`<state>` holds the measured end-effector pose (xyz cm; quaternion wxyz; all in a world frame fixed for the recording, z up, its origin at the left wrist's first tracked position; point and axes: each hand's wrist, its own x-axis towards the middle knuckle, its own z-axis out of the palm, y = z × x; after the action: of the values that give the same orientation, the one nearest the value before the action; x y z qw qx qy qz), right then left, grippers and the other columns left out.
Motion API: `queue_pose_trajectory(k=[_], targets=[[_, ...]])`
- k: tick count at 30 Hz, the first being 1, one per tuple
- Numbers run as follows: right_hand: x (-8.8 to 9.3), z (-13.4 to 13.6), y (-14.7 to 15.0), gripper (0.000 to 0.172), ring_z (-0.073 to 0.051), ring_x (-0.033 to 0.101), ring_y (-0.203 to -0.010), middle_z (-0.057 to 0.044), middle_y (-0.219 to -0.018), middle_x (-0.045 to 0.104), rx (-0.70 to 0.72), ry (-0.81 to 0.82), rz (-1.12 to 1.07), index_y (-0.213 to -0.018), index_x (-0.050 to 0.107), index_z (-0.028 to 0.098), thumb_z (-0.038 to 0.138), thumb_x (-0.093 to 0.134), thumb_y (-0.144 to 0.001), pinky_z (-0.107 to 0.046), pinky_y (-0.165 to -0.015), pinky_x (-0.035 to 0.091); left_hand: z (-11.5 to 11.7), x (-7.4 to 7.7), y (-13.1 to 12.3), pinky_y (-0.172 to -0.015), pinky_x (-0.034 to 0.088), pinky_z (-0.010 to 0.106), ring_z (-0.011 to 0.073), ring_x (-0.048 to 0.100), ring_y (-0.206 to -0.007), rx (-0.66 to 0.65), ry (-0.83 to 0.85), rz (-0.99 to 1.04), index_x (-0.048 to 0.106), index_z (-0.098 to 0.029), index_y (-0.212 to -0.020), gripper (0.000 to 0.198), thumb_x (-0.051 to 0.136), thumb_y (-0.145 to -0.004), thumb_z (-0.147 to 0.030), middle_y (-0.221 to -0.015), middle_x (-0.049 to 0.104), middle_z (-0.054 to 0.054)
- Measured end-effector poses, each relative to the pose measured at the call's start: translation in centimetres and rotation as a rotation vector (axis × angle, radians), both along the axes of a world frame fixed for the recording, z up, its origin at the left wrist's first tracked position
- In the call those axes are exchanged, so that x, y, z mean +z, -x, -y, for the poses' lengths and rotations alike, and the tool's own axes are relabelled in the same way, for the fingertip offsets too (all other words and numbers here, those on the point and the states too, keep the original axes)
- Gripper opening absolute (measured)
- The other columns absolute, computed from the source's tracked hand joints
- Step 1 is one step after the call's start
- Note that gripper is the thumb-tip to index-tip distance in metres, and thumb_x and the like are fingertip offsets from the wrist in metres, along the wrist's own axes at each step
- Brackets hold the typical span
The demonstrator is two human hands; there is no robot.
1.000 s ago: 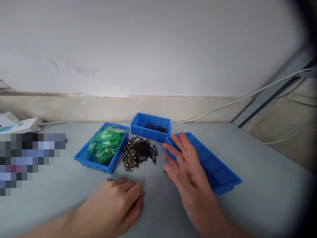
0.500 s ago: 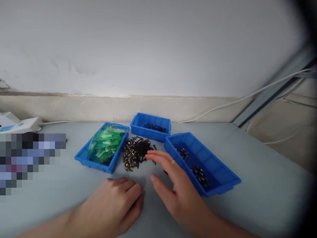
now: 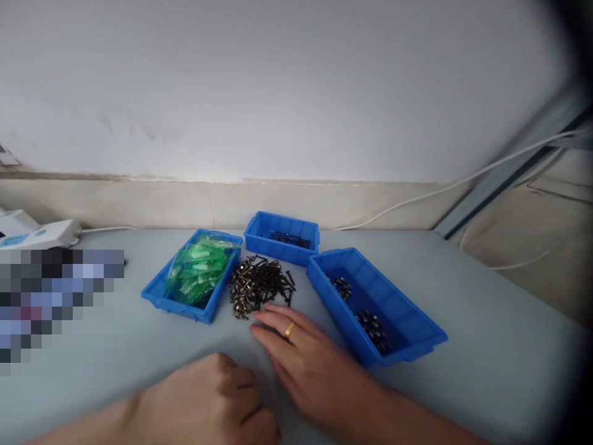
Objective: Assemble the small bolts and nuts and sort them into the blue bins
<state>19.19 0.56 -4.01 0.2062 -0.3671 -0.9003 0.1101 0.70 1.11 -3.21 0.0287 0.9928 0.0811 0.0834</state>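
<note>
A loose pile of black and brass screws [image 3: 258, 285] lies on the grey table [image 3: 463, 296] between three blue trays. My right hand [image 3: 306, 361], wearing a ring, rests flat with fingers stretched out, fingertips just short of the pile. My left hand [image 3: 208, 402] sits near the front edge with its fingers curled under; whether they hold anything is hidden. The long blue tray [image 3: 393, 337] on the right holds two small clusters of dark screws. The left tray [image 3: 160, 296] holds green plastic bags [image 3: 197, 269]. The small back tray [image 3: 282, 235] has a few black screws.
A white device [image 3: 32, 232] with a cable sits at the far left by the wall, beside a blurred patch. White cables [image 3: 463, 182] run along the wall at the right. The table's right edge drops off past the long tray.
My right hand came down from over the long tray and moved left to the table, in front of the screw pile. My left hand curled its fingers and drew back slightly.
</note>
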Motion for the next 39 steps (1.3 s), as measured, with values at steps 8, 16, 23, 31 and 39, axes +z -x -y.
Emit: queue_pose_trajectory(k=[8, 16, 23, 31, 39], targets=[[0.44, -0.16, 0.57, 0.039, -0.025, 0.031, -0.133, -0.011, -0.14, 0.045, 0.082, 0.022, 0.109, -0.13, 0.048, 0.012, 0.018, 0.043, -0.092, -0.037, -0.11, 0.029, -0.02, 0.56, -0.26, -0.043, 0.037, 0.031, 0.0143, 0.047, -0.045, -0.01, -0.009, -0.046, 0.054, -0.019, -0.064, 0.023, 0.053, -0.086, -0.012, -0.056, 0.058, -0.001], [0.25, -0.22, 0.46, 0.031, -0.023, 0.037, -0.129, -0.011, -0.133, 0.051, 0.066, -0.008, 0.09, -0.12, 0.054, 0.012, 0.019, 0.045, -0.092, -0.037, -0.108, 0.032, 0.01, 0.17, -0.31, -0.039, 0.033, 0.033, 0.0151, 0.046, -0.044, 0.006, -0.034, 0.061, 0.051, -0.019, -0.06, 0.032, 0.045, -0.091, -0.011, -0.053, 0.055, -0.001], [0.24, 0.21, 0.22, 0.023, -0.023, 0.047, -0.118, -0.013, -0.118, 0.059, 0.102, -0.069, 0.086, -0.108, 0.059, 0.01, 0.011, 0.045, -0.09, -0.035, -0.105, 0.035, -0.09, 0.15, -0.3, -0.041, 0.034, 0.031, 0.014, 0.047, -0.045, 0.008, -0.037, -0.015, 0.053, -0.019, -0.061, 0.024, 0.057, -0.084, -0.012, -0.056, 0.057, -0.002], [0.4, 0.26, -0.13, 0.032, -0.028, 0.039, -0.127, -0.016, -0.134, 0.049, 0.08, -0.052, 0.13, -0.12, 0.054, 0.008, 0.021, 0.045, -0.092, -0.04, -0.107, 0.033, 0.02, 0.03, -0.19, -0.041, 0.035, 0.032, 0.0139, 0.046, -0.045, 0.014, -0.033, -0.054, 0.053, -0.019, -0.064, 0.02, 0.06, -0.082, -0.014, -0.057, 0.056, -0.003], [-0.49, 0.31, -0.19, 0.016, -0.021, 0.055, -0.095, -0.007, -0.1, 0.064, 0.067, -0.106, 0.11, -0.103, 0.059, 0.014, 0.013, 0.05, -0.09, -0.033, -0.087, 0.046, -0.09, -0.28, -0.15, -0.039, 0.028, 0.031, 0.0133, 0.042, -0.043, -0.001, -0.045, 0.061, 0.048, -0.019, -0.06, 0.028, 0.057, -0.087, -0.016, -0.052, 0.053, -0.004]])
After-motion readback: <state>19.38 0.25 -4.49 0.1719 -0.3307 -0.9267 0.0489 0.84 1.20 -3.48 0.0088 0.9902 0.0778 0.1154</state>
